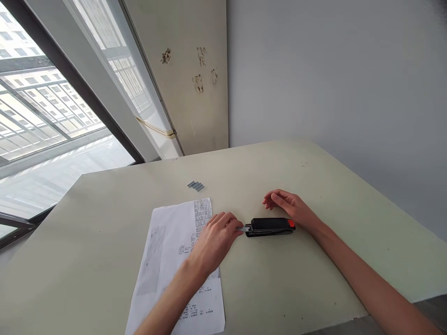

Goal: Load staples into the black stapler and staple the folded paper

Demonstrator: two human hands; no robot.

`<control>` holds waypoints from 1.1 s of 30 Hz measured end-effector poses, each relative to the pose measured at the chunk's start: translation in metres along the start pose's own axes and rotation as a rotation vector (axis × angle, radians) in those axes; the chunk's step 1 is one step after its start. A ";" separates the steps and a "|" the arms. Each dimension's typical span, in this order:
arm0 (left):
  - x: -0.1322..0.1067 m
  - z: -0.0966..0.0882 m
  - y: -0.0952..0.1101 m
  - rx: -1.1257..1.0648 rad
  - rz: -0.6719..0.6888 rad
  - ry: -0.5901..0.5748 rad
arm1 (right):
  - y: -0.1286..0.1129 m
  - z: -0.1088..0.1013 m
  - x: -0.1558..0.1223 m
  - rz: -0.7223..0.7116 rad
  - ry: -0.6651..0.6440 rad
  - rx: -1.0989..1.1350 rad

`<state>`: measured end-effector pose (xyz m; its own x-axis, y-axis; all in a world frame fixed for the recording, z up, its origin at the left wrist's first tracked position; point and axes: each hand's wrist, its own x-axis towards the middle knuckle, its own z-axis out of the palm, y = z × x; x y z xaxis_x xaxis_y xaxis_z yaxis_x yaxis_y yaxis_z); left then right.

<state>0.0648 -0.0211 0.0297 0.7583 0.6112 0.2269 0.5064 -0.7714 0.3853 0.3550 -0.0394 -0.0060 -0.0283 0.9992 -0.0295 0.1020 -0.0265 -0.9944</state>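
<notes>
A black stapler (272,226) with a red end lies on the table, its narrow front toward the left. The fingertips of my left hand (220,235) pinch a small grey metal piece (241,228) at that front end. Whether this is the staple tray or a strip of staples, I cannot tell. My right hand (286,204) rests just behind the stapler's red end, fingers loosely bent and apart, holding nothing. Under my left forearm lies a printed paper sheet (171,232). Several grey staple strips (196,186) sit together beyond the sheet.
The pale table (104,242) has its far edge near a stained cabinet panel (195,107) and a grey wall (314,70). On the left stands a dark-framed window (104,121). A yellowish strap (155,128) hangs by the window-side frame.
</notes>
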 end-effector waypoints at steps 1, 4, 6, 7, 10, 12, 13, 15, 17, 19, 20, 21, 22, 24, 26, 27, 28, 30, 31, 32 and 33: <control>-0.001 -0.001 -0.002 0.000 -0.005 -0.009 | 0.000 0.000 0.000 0.000 -0.001 0.003; -0.005 -0.006 -0.013 -0.037 -0.016 -0.020 | 0.001 0.003 -0.003 0.007 -0.002 0.047; -0.008 -0.010 -0.021 -0.108 0.005 -0.040 | 0.001 0.008 -0.005 0.023 -0.009 0.125; -0.010 -0.012 -0.024 -0.147 0.024 -0.057 | 0.001 0.011 -0.006 0.032 -0.016 0.166; -0.012 -0.012 -0.028 -0.238 0.097 -0.108 | -0.002 0.019 -0.009 0.044 -0.043 0.225; -0.010 -0.008 -0.028 -0.266 0.153 -0.113 | -0.005 0.023 -0.009 0.039 -0.051 0.212; -0.007 -0.006 -0.028 -0.271 0.182 -0.108 | -0.006 0.024 -0.009 0.036 -0.053 0.204; 0.001 0.000 -0.027 -0.260 0.238 -0.083 | -0.008 0.024 -0.009 0.028 -0.059 0.192; 0.012 0.007 -0.028 -0.217 0.290 -0.055 | -0.008 0.024 -0.009 0.016 -0.068 0.189; 0.022 0.013 -0.029 -0.153 0.337 -0.030 | -0.007 0.024 -0.009 0.007 -0.079 0.192; 0.027 0.015 -0.030 -0.116 0.354 -0.017 | -0.006 0.024 -0.008 0.003 -0.084 0.193; 0.031 0.018 -0.031 -0.079 0.367 -0.006 | -0.005 0.025 -0.008 -0.001 -0.087 0.194; 0.035 0.019 -0.032 -0.045 0.379 0.001 | -0.004 0.025 -0.007 -0.004 -0.088 0.192; 0.040 0.021 -0.032 0.007 0.395 -0.001 | -0.004 0.026 -0.006 -0.008 -0.085 0.188; 0.044 0.022 -0.033 0.037 0.400 -0.009 | -0.005 0.027 -0.005 -0.013 -0.086 0.190; 0.045 0.022 -0.033 0.047 0.400 -0.013 | -0.005 0.027 -0.005 -0.016 -0.088 0.192; 0.046 0.021 -0.033 0.055 0.399 -0.015 | -0.006 0.028 -0.005 -0.021 -0.090 0.195; 0.046 0.020 -0.034 0.069 0.401 -0.016 | -0.008 0.028 -0.005 -0.030 -0.092 0.202; 0.046 0.020 -0.034 0.077 0.402 -0.016 | -0.008 0.028 -0.005 -0.032 -0.093 0.203; 0.046 0.020 -0.033 0.085 0.402 -0.014 | -0.009 0.027 -0.005 -0.033 -0.094 0.203; 0.045 0.021 -0.033 0.094 0.399 -0.010 | -0.009 0.027 -0.004 -0.035 -0.096 0.202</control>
<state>0.0910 0.0278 0.0086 0.9066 0.2592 0.3331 0.2065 -0.9607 0.1854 0.3272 -0.0444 -0.0001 -0.1237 0.9923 0.0054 -0.1018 -0.0073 -0.9948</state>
